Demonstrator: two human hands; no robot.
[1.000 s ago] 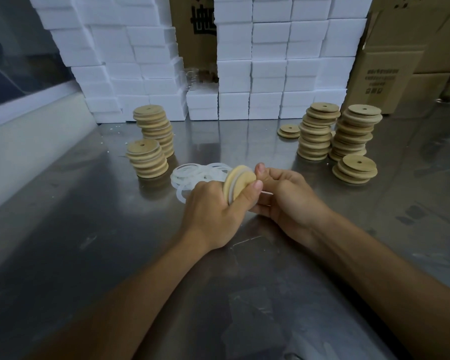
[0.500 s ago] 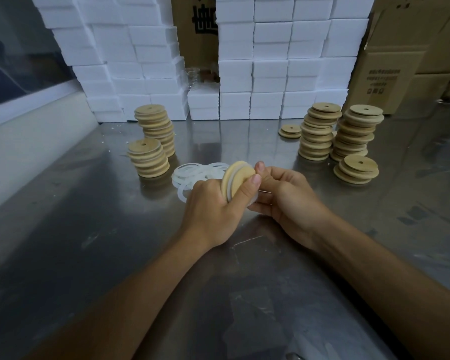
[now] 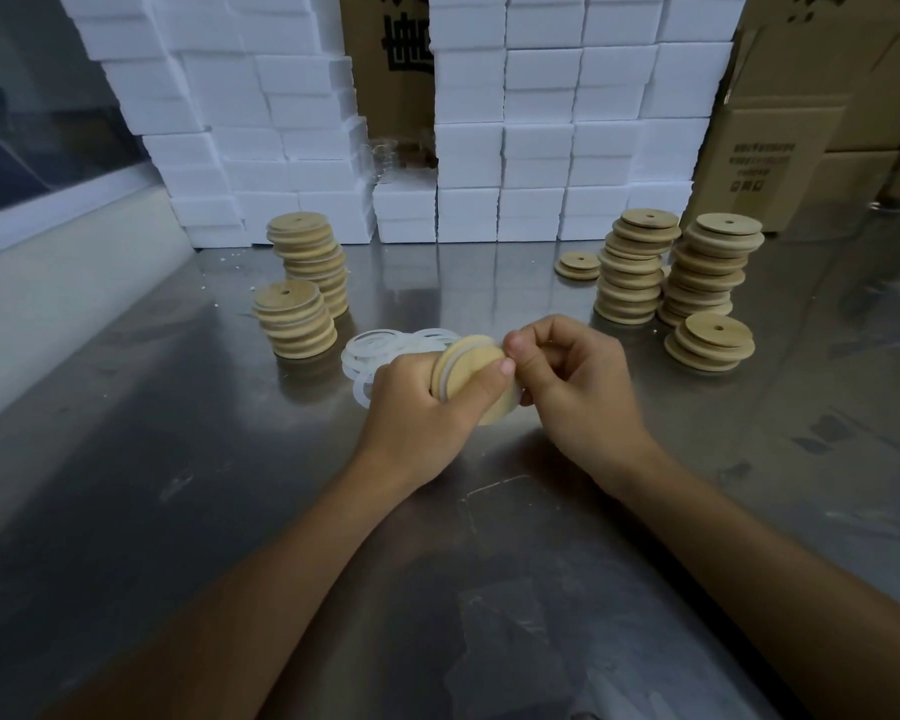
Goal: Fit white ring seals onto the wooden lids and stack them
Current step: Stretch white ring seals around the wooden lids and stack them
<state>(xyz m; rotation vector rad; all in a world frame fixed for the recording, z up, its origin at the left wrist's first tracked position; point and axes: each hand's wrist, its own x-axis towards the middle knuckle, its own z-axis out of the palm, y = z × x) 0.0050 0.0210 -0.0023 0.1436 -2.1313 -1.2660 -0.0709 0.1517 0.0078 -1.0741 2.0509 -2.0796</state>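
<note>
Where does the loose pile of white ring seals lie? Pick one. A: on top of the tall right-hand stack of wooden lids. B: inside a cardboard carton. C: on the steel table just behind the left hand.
C: the loose pile of white ring seals lies flat on the steel table, just beyond the left hand.

The light was dim and cool where I worked. A window (image 3: 32, 122) on my left gave soft daylight, and the steel table (image 3: 152, 459) caught it as pale, smeared glare. White foam boxes (image 3: 541, 122) at the back were the brightest area. My forearms looked dark, with faint shadows under them. The wide lens bent the edges outward. The far cartons (image 3: 801, 122) looked soft, and my hands showed slight blur.
</note>
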